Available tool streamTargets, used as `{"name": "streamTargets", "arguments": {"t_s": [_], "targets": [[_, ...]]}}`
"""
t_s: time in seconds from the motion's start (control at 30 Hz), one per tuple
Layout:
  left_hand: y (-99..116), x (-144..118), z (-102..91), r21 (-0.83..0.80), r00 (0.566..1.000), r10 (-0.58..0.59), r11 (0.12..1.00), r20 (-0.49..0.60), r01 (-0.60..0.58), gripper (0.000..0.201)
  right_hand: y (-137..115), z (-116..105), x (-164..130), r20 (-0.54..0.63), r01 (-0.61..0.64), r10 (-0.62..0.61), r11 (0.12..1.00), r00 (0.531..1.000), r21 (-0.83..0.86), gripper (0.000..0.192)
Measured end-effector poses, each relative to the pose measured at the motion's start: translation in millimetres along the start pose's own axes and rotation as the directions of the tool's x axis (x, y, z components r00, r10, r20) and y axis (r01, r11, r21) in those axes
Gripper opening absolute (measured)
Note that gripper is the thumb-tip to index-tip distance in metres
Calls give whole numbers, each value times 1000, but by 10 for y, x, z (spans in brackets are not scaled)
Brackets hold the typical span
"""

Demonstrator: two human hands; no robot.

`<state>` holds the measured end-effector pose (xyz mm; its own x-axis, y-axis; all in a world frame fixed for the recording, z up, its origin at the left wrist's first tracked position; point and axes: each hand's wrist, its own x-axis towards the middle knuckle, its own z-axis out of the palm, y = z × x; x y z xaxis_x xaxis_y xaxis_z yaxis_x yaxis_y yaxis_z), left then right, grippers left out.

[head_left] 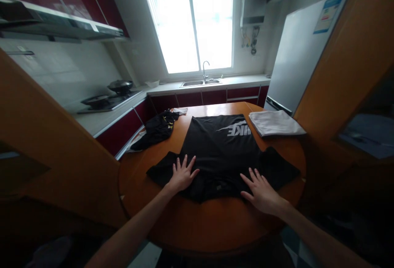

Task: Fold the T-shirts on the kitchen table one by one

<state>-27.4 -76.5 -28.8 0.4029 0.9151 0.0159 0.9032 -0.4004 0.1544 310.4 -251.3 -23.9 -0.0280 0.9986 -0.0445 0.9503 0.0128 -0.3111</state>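
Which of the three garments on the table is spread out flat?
The black T-shirt with white lettering, under both hands; the dark garment is crumpled, the white one folded.

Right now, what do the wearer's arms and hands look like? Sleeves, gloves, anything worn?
Both forearms come in bare from the bottom of the head view, with no sleeves showing up to the frame edge. The left hand and right hand are ungloved. No watch, ring, band or marking can be made out on either wrist or hand, though the picture is dim and soft.
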Motion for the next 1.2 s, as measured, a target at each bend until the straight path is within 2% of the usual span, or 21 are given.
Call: {"name": "streamTargets", "arguments": {"t_s": [0.1,0.17,0.23,0.33,0.47,0.57,0.67,0.77,0.83,0.9,0.97,1.03,1.1,1.2], "targets": [[-14,-74,-11,-26,998,-2,1000,-56,0,77,-3,-120,58,-37,28,-27,999,999,36,60],[-47,-7,-67,-30,992,10,999,-127,-14,73,24,-233,237,-106,64,-58,997,993,52,56],[-97,164,-146,-39,982,23,999,-189,-31,66,86,-337,517,-174,82,-70,995,982,64,53],[-190,593,-271,-69,971,30,997,-237,-47,53,226,-440,1060,-232,39,-20,996,972,78,49],[-278,1306,-371,-101,978,9,994,-210,-31,52,410,-524,1823,-242,-51,57,998,969,29,51],[-299,1733,-360,-114,979,27,992,-204,-51,54,534,-577,2287,-241,-115,112,993,964,1,52],[-353,1926,-282,-87,992,33,995,-119,-43,58,702,-571,2587,-221,-155,149,988,964,-13,55],[-466,1944,-179,-14,999,-49,999,7,49,65,903,-493,2754,-150,-192,185,981,971,-33,58],[-534,1974,-132,14,996,-87,996,21,87,69,1008,-441,2860,-142,-186,177,981,974,-48,57],[-560,2097,-128,15,997,-68,998,-36,69,68,1062,-427,3014,-183,-160,148,986,972,-48,54],[-539,2335,-170,-1,992,-30,1000,-119,30,62,1069,-461,3232,-227,-154,144,988,963,-28,53],[-508,2643,-235,-24,987,-25,999,-158,22,60,1055,-524,3492,-244,-172,165,985,956,-5,53],[-517,2947,-287,-38,990,-54,998,-130,50,62,1053,-586,3751,-249,-192,186,981,950,0,56],[-668,3276,-296,-27,995,-99,995,-14,99,69,1104,-626,4058,-206,-217,210,976,956,-12,60]]}}
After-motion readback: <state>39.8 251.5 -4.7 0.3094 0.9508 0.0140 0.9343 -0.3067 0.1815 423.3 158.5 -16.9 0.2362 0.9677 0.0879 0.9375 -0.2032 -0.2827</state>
